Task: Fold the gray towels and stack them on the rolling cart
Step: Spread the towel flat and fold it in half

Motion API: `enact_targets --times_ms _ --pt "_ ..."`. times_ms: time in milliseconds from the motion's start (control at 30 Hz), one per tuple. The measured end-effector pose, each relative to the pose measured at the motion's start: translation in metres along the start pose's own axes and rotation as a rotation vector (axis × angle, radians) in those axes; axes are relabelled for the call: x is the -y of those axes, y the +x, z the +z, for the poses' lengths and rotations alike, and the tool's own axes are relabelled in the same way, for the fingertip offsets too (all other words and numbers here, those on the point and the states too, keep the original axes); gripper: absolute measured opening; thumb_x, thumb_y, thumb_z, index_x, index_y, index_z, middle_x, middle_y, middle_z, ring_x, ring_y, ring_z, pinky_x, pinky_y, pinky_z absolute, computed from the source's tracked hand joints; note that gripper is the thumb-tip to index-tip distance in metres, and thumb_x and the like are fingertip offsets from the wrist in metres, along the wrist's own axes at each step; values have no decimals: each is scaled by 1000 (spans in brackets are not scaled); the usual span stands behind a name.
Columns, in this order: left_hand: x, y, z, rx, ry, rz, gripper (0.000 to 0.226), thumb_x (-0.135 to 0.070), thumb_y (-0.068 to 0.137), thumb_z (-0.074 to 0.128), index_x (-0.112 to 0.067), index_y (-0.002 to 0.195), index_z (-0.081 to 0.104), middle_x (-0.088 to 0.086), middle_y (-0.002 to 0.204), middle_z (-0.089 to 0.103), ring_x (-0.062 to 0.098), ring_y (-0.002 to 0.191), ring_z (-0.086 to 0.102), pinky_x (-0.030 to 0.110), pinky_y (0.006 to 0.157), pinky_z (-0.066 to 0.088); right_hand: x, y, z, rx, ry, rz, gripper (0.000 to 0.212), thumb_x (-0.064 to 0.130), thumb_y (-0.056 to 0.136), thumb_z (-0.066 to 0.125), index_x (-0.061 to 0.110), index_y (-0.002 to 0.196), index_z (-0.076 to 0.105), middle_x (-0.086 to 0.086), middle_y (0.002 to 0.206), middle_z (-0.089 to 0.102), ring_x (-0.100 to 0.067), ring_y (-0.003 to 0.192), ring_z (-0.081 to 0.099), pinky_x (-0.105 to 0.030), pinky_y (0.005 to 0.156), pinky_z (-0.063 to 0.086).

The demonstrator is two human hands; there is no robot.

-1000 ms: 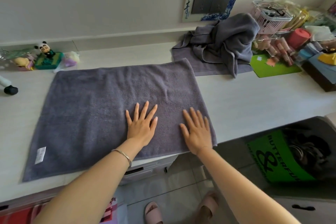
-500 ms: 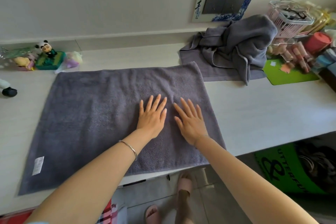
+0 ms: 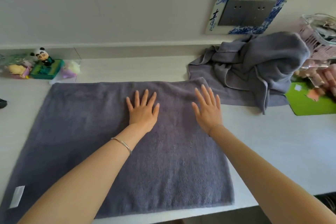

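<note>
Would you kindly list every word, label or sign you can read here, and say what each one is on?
"青": large black brush character on the blue-and-white wall plate around the switches.
Small characters under it and the print along the plate's top edge: too small to read.
White tag on the flat towel: blurred, unreadable.

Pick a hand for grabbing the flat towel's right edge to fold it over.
Right hand: it lies flat beside the spread towel's right edge. The left hand rests mid-towel.

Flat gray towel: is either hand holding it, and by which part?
Neither. The left hand and right hand lie open and flat on the towel.
</note>
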State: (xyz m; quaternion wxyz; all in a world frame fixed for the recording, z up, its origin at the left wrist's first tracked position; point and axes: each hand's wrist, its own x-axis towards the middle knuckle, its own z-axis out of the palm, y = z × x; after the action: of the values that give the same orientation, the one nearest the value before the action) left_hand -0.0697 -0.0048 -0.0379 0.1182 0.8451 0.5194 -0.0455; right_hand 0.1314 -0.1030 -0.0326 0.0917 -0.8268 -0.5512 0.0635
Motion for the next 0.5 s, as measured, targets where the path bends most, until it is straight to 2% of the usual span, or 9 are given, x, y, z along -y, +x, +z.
enact_targets --times_ms 67,167,267,400,500 --pt "-18 12 0 -3 17 133 51 -43 101 12 -33 151 1 -5 160 -4 25 146 -11 57 114 -9 17 17 3 28 26 -140 67 55 89 4 30 149 19 3 159 6 -19 147 -3 -35 116 -10" --pt "-29 27 4 -10 6 127 51 -43 101 13 -37 150 -2 -8 159 -7 24 146 -11 59 112 -9 20 33 17 119 7 -207 72 57 83 -5 35 149 14 6 159 3 -17 146 -6 -36 115 -12" --pt "-18 42 6 -53 2 17 53 -48 100 14 -39 149 -3 -7 159 -9 27 146 -12 61 110 -10 -6 51 23 79 -4 -123 64 57 89 2 37 149 11 8 159 4 -15 146 -5 -35 116 -12" --pt "3 52 4 -60 17 -73 57 -54 97 12 -36 150 -1 -3 160 -8 28 146 -10 60 110 -10 -40 72 17 85 -5 19 52 48 99 14 36 150 7 6 159 2 -15 146 -5 -37 118 -8" --pt "17 49 3 -80 14 -104 57 -52 98 9 -33 151 0 -2 160 -6 25 146 -8 59 113 -7 -47 76 13 105 -58 35 54 48 99 10 32 150 2 6 159 -4 -16 146 -11 -36 117 -11"
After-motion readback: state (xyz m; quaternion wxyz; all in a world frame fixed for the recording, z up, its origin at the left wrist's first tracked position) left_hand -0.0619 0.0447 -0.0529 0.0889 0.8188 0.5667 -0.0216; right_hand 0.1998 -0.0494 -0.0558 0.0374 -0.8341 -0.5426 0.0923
